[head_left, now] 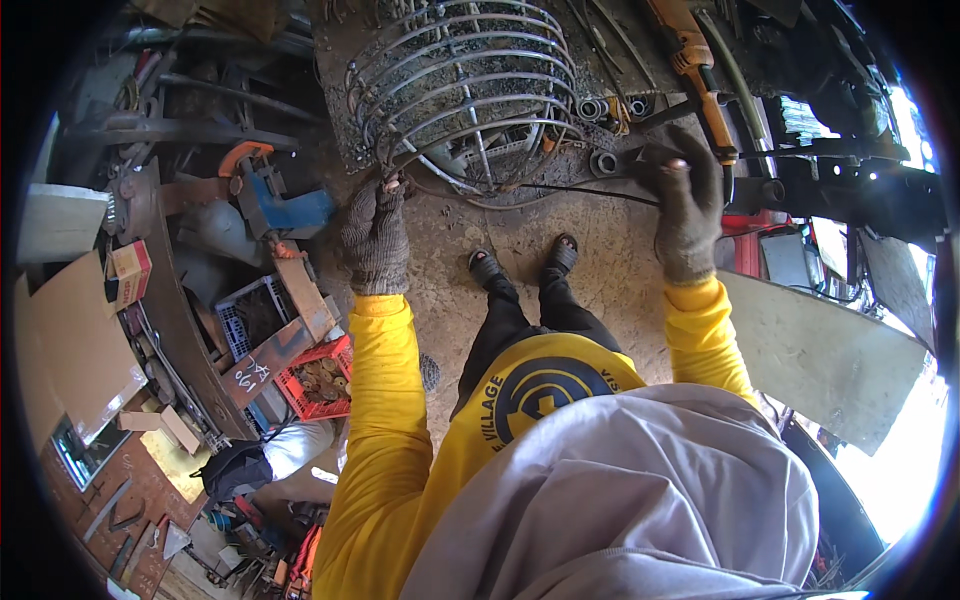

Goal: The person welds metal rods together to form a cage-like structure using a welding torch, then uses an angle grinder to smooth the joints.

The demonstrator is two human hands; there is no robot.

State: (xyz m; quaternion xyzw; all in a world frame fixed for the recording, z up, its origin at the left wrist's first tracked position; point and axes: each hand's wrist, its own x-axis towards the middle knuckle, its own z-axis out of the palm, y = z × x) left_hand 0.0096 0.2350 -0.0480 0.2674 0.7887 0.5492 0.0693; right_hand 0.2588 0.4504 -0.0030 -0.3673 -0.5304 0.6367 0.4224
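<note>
A round cage of bent metal rods (pixel 470 103) lies at the far middle, its curved bars joined by cross rods. My left hand (pixel 376 240), in a grey knit glove with bare fingertips showing, is closed on the cage's rim at its near left corner. My right hand (pixel 688 205), gloved too, is raised to the right of the cage, apart from it. Its fingers are smeared, so their grip is unclear. A thin dark rod (pixel 590 190) runs from near the cage's rim to the edge of my right hand; whether I hold it is hidden.
An orange angle grinder (pixel 690 50) lies beyond my right hand, near several metal rings (pixel 603 162). On the left are a blue clamp-like tool (pixel 290 207), a red crate (pixel 318 380) of metal pieces and cardboard (pixel 80 345). A pale panel (pixel 820 350) leans at right.
</note>
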